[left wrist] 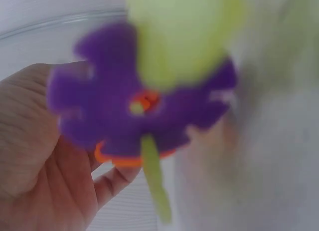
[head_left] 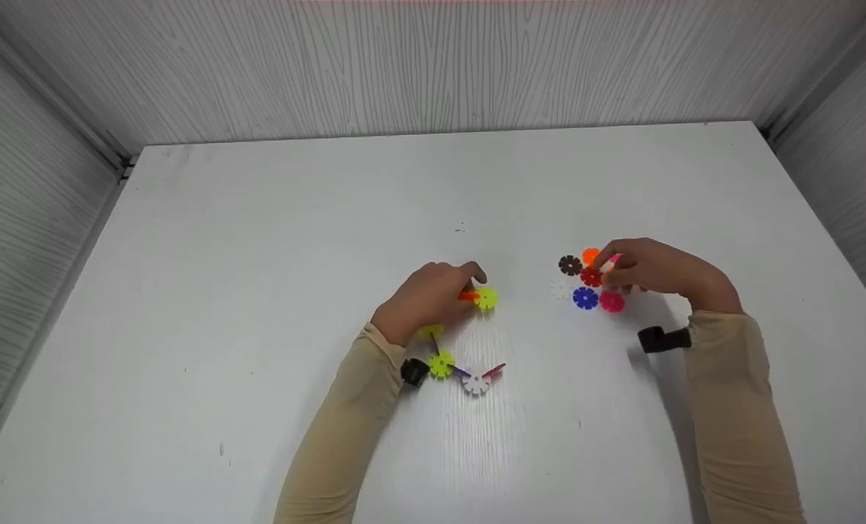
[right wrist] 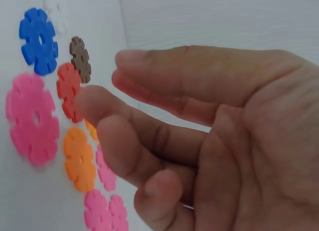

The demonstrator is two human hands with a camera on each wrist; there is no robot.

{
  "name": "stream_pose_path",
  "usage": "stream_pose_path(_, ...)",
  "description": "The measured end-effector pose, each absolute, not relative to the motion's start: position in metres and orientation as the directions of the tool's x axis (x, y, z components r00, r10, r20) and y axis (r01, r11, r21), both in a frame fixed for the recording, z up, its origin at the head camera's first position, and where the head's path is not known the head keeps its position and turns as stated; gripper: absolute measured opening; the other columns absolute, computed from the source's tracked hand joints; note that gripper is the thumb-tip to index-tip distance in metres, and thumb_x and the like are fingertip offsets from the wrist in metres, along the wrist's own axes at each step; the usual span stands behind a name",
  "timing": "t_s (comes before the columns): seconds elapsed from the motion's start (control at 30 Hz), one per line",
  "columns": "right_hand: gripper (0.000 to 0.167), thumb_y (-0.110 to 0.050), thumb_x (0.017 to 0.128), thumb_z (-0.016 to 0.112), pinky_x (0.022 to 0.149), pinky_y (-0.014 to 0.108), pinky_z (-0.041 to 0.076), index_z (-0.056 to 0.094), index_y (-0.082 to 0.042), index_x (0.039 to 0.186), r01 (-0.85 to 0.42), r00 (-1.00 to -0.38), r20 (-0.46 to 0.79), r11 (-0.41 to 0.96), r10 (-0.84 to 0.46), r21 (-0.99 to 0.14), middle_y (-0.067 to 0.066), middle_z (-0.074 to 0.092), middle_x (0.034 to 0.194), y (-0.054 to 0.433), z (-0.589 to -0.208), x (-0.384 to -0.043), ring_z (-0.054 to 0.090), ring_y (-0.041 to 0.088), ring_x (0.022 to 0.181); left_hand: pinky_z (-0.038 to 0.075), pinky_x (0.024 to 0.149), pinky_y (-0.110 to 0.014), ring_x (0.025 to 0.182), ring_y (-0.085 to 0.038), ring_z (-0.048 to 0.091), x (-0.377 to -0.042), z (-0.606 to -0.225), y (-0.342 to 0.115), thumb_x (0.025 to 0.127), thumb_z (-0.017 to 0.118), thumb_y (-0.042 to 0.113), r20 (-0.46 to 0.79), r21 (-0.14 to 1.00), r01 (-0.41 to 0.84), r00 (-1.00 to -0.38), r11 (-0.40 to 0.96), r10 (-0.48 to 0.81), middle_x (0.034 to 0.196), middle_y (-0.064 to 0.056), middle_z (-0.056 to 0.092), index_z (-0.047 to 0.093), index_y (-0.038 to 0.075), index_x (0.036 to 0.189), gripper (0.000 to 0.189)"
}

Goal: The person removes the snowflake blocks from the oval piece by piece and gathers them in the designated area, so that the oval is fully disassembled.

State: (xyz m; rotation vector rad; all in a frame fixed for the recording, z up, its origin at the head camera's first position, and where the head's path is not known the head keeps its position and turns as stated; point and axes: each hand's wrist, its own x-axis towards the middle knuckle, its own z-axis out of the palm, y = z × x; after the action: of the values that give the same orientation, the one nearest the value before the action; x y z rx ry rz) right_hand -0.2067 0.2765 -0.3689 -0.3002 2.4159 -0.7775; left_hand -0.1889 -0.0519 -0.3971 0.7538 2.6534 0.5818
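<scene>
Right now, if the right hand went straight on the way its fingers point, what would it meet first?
Most likely the red notched disc, just ahead of the fingers of the right hand; any gap is hard to judge.

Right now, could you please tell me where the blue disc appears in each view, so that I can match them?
Head: right of centre, the blue disc lies just left of and below the right hand.
Left wrist: not in it.
Right wrist: the blue disc is at the upper left.
Landmark shared by the head and right wrist views: the brown disc, near the blue one in both.
</scene>
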Motion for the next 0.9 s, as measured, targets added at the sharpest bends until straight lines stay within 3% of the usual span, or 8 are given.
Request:
stream_pose_path(0.3,0.026,-0.020,0.098,0.053,0.078,0.032,0.048,0.060,-0.007,0.120,-0.178,-0.842,-0.325,0.791,-0.431,-0.586,0.011,0.067,0.100,0.235,-0.369,-0.198,0.062,0.022,0.089,0.048,0.089,-0.038,0.086,-0.024,0.060,-0.187,-0.394,-0.052,0.091,0.067,0.030,-0.134,0.392,0.500,-0.800,0.773,0.585,0.099,-0.005,0.072,0.070,0.010,0.108,0.027)
stream_pose_path(0.6,0.026,-0.022,0.096,0.057,0.068,0.029,0.049,0.062,-0.010,0.119,-0.274,-0.832,-0.270,0.783,-0.484,-0.558,0.008,0.068,0.092,0.196,-0.381,-0.189,0.061,0.020,0.075,0.046,0.082,-0.034,0.080,-0.020,0.055,-0.188,-0.398,-0.050,0.093,0.062,0.026,-0.140,0.390,0.507,-0.793,0.769,0.594,0.091,-0.003,0.070,0.072,0.012,0.103,0.020)
stream_pose_path(0.73,0.028,-0.029,0.096,0.058,0.070,0.030,0.050,0.063,-0.013,0.118,-0.344,-0.823,-0.245,0.793,-0.512,-0.502,0.005,0.070,0.095,0.183,-0.383,-0.184,0.061,0.017,0.077,0.042,0.076,-0.032,0.075,-0.020,0.053,-0.187,-0.397,-0.049,0.093,0.062,0.026,-0.142,0.374,0.512,-0.792,0.773,0.593,0.083,-0.002,0.065,0.071,0.012,0.099,0.018)
stream_pose_path(0.9,0.035,-0.033,0.093,0.064,0.075,0.033,0.053,0.061,-0.016,0.123,-0.384,-0.812,-0.237,0.793,-0.534,-0.473,0.004,0.070,0.102,0.171,-0.382,-0.178,0.063,0.016,0.083,0.042,0.076,-0.032,0.075,-0.020,0.053,-0.185,-0.395,-0.047,0.092,0.063,0.028,-0.138,0.369,0.520,-0.789,0.770,0.599,0.082,-0.002,0.065,0.071,0.012,0.099,0.019)
